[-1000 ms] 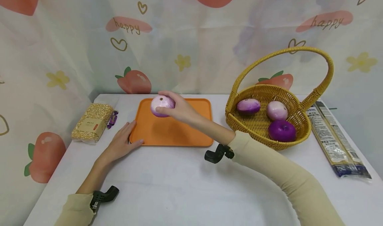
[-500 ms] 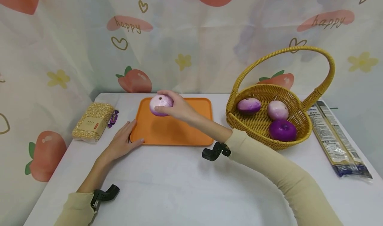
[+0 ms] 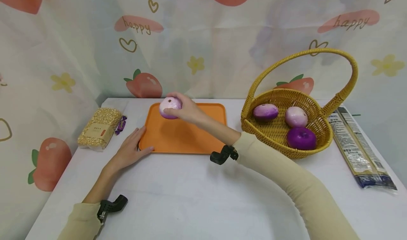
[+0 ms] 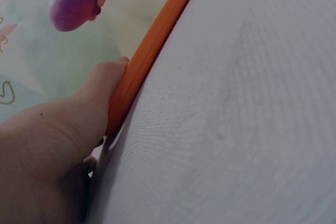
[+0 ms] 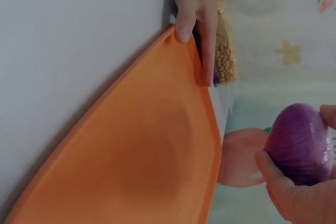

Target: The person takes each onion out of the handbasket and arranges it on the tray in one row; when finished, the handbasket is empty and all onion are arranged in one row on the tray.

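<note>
In the head view my right hand (image 3: 187, 109) grips a purple-and-white onion (image 3: 170, 108) between thumb and fingers, held over the left part of the orange tray (image 3: 190, 141). The right wrist view has the onion (image 5: 300, 145) raised off the tray (image 5: 152, 124), its shadow falling on the tray floor. My left hand (image 3: 129, 151) rests at the tray's near left corner. Its straight thumb touches the front rim and its extended fingers lie along the left side, as the right wrist view confirms for the left hand (image 5: 197, 3).
A yellow wicker basket (image 3: 271, 137) with a tall handle stands to the right, with three onions (image 3: 301, 138) inside. Beyond it lies a long printed packet (image 3: 359, 148). Left of the tray are a bag of yellow grains (image 3: 101, 127) and a purple-wrapped candy (image 3: 121, 124). A patterned curtain hangs behind.
My right forearm has shifted left and slightly farther away, and the onion has gone a little farther back with the hand. The left hand stays at the tray corner.
</note>
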`<move>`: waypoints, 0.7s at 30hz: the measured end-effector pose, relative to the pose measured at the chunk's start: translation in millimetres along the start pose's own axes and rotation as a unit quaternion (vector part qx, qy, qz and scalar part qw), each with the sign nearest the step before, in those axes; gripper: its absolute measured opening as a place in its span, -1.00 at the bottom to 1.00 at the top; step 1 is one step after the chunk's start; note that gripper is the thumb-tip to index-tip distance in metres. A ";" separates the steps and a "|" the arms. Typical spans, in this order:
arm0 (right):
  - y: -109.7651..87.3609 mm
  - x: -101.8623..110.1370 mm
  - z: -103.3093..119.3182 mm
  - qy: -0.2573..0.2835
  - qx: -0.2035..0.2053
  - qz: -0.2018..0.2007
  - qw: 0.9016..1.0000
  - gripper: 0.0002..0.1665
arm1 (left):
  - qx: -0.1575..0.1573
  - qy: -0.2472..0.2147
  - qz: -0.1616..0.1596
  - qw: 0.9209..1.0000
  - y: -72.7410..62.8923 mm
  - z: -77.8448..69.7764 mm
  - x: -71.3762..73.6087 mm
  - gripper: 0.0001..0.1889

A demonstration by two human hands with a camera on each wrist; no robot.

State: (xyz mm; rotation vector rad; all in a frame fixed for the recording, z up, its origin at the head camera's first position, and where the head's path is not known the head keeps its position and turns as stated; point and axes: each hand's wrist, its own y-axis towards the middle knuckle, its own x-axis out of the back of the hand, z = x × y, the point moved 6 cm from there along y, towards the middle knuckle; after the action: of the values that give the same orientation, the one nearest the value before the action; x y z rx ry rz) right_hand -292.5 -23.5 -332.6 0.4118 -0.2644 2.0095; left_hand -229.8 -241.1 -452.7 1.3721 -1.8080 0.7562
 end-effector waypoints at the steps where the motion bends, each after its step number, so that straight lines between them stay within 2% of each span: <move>1: 1.1 0.5 -1.0 -0.001 -0.001 -0.001 1.000 -0.36 | -0.001 0.000 -0.001 1.000 0.2 0.4 -0.2 -0.02; 12: 14.8 3.5 -11.9 -0.033 -0.011 -0.021 0.999 -0.34 | 0.003 -0.002 -0.001 1.000 -0.7 1.3 -0.8 -0.01; 21: 27.6 -3.0 -18.8 -0.082 -0.005 0.007 0.997 -0.27 | 0.003 0.001 -0.003 1.000 1.1 1.7 -1.0 -0.01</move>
State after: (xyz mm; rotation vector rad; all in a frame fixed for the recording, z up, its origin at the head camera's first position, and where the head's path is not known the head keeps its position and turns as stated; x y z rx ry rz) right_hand -319.1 -31.7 -351.3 0.5699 -0.3796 1.9897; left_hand -231.0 -241.7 -454.5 1.3785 -1.8003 0.7599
